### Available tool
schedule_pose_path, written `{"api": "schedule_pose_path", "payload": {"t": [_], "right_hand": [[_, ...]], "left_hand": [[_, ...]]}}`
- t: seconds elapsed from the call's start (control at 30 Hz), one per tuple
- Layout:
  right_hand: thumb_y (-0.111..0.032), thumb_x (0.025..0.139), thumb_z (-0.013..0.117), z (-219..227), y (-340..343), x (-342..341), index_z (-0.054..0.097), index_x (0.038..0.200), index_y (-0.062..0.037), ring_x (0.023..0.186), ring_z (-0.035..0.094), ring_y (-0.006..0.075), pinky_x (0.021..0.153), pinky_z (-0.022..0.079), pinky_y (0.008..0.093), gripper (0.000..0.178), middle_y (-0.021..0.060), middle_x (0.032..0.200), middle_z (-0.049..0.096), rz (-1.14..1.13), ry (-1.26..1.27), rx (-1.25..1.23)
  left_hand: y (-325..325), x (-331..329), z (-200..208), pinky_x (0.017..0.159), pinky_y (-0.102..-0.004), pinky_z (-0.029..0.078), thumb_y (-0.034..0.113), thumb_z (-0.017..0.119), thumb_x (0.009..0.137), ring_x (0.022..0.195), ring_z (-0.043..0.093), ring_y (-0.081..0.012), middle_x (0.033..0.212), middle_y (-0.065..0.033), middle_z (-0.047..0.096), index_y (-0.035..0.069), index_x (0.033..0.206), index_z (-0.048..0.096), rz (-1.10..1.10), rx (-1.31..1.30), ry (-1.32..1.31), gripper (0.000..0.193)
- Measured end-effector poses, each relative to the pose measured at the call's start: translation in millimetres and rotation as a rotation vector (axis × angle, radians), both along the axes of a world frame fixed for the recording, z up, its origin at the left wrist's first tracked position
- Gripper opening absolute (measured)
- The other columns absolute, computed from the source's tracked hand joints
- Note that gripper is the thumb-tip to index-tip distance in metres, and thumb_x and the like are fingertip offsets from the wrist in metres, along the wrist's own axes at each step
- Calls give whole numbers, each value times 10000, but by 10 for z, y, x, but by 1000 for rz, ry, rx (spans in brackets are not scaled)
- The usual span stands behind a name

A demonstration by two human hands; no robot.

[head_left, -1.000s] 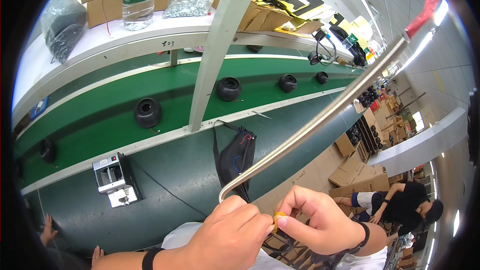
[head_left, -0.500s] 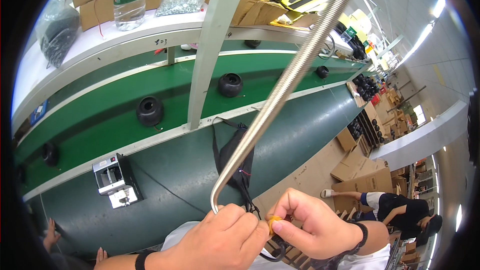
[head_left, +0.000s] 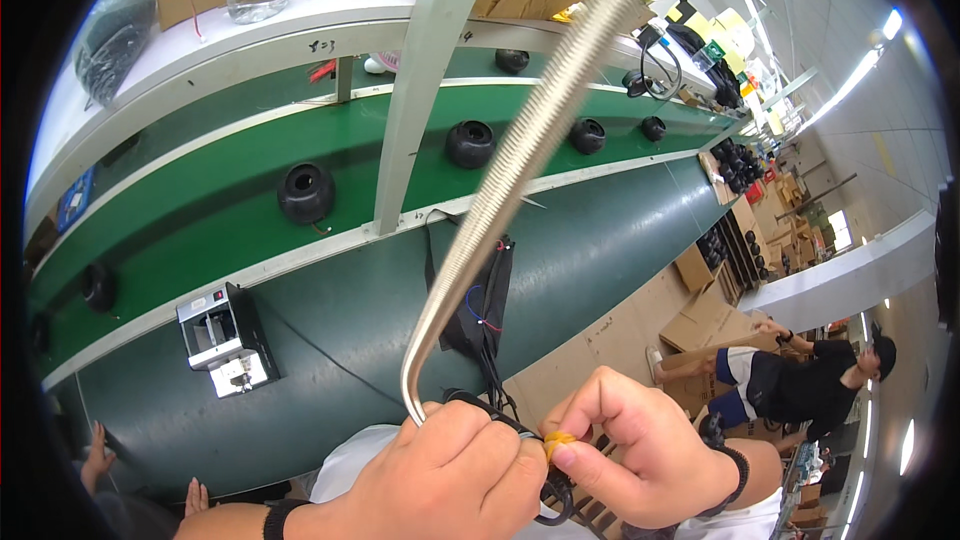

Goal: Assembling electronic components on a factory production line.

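Observation:
My left hand [head_left: 455, 465] is closed around the bent lower end of a ribbed metal gooseneck tube [head_left: 500, 175], which slants up to the right across the view. Between the thumb and fingers of my right hand [head_left: 640, 450] is a small yellow-orange piece [head_left: 557, 443], soft-looking, its kind unclear. Its left side lies against my left fist. Beneath both hands runs a looped black cord [head_left: 560, 502], partly hidden by the fingers. A black fabric bag [head_left: 485, 290] with thin straps lies on the dark green bench just beyond.
A silver-and-black machine [head_left: 228, 345] with a cable sits on the bench [head_left: 600, 230]. Several black round housings [head_left: 305, 192] ride on the green belt behind a metal post [head_left: 430, 90]. Another person's hand [head_left: 98, 455] rests at lower left; someone in black [head_left: 800, 380] is at right.
The view has shifted slightly, and the gooseneck's bent end sits a little further left. My hands keep their grips. The person at right has turned and raised an arm.

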State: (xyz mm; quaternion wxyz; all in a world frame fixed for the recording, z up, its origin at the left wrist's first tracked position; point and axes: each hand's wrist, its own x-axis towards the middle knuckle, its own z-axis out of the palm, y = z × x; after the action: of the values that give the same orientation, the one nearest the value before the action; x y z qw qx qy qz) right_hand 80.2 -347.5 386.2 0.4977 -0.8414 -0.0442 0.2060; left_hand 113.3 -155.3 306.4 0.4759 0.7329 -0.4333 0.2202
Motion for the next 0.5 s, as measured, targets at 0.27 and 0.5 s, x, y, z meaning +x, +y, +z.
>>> {"api": "schedule_pose_path", "payload": {"t": [0.27,0.5], "right_hand": [[-33,991,603,-87,-43,2,515,1041,9,934,572,94,849,474,264,110,67,1039,633,-106,200,233],[-25,996,589,-27,-99,19,512,1051,8,962,562,94,867,462,261,101,71,1051,626,-48,299,230]], "left_hand": [[100,15,85,635,-358,448,64,658,776,742,534,-241,808,-73,506,18,890,639,20,183,-59,124],[130,50,91,634,-343,489,73,665,797,731,528,-212,788,-47,500,26,904,655,56,240,-290,117]]}}
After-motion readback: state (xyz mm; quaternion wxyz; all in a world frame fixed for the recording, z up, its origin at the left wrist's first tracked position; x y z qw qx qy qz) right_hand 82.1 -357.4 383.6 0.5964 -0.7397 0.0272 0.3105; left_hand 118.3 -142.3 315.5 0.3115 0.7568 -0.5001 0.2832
